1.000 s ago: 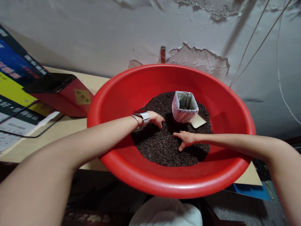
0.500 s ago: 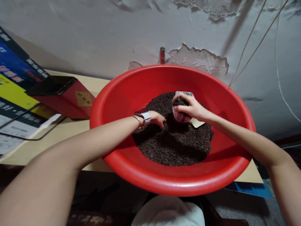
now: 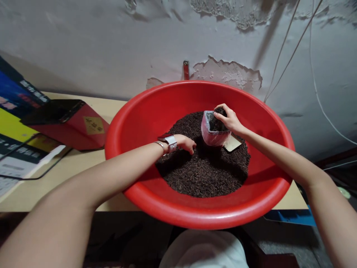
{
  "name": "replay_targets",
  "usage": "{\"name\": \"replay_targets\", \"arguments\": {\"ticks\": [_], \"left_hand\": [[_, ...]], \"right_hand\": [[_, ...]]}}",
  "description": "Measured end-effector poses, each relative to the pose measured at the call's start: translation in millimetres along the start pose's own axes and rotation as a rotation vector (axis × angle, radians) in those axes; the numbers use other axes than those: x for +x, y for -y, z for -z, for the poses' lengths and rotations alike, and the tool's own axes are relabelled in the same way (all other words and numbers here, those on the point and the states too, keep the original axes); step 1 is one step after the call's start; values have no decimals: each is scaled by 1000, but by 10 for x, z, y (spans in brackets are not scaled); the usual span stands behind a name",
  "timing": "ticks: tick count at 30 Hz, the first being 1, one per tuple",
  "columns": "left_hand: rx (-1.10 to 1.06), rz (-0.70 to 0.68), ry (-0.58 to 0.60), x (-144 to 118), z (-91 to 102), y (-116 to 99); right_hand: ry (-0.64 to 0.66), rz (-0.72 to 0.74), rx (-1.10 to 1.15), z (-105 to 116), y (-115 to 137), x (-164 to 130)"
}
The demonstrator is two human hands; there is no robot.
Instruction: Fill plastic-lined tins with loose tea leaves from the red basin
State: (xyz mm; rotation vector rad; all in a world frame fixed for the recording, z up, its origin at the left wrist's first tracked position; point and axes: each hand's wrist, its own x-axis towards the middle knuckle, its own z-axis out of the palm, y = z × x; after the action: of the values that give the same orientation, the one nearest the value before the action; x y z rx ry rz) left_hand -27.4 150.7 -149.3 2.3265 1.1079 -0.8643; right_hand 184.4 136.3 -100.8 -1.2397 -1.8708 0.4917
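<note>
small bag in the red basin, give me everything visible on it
The small bag is a clear-fronted pouch with a silvery lining and a reddish tint low down. It stands upright, mouth open, on the dark loose tea in the red basin. It looks partly filled with the same dark leaves. The right hand rests at its mouth, fingers pinching a clump of leaves over the opening. A tan card lies at its base. The left hand is apart.

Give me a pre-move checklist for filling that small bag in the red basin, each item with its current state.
1. Small bag upright in the dark tea leaves: ok.
2. Bag mouth open: ok.
3. Right hand over the bag mouth with a pinch of leaves: ok.
4. Left hand steadying the bag: not ok, it rests on the leaves beside it.
5. Fill level inside the bag: cannot tell.
6. Red basin fully on the table: not ok, its near edge overhangs.
</note>
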Motion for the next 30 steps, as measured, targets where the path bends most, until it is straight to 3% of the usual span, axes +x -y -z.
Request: {"name": "replay_targets", "arguments": {"ticks": [7, 12, 25, 30], "left_hand": [[-2, -40, -20, 33, 27, -7], [-1, -39, -22, -25, 46, 0], [48, -14, -3, -45, 22, 20], [24, -23, 1, -41, 9, 40]], "right_hand": [[-60, -110, -62, 11, -87, 54], [-42, -108, -28, -17, -138, 72], [60, 28, -3, 53, -25, 44], [195, 293, -221, 89, 257, -94]]}}
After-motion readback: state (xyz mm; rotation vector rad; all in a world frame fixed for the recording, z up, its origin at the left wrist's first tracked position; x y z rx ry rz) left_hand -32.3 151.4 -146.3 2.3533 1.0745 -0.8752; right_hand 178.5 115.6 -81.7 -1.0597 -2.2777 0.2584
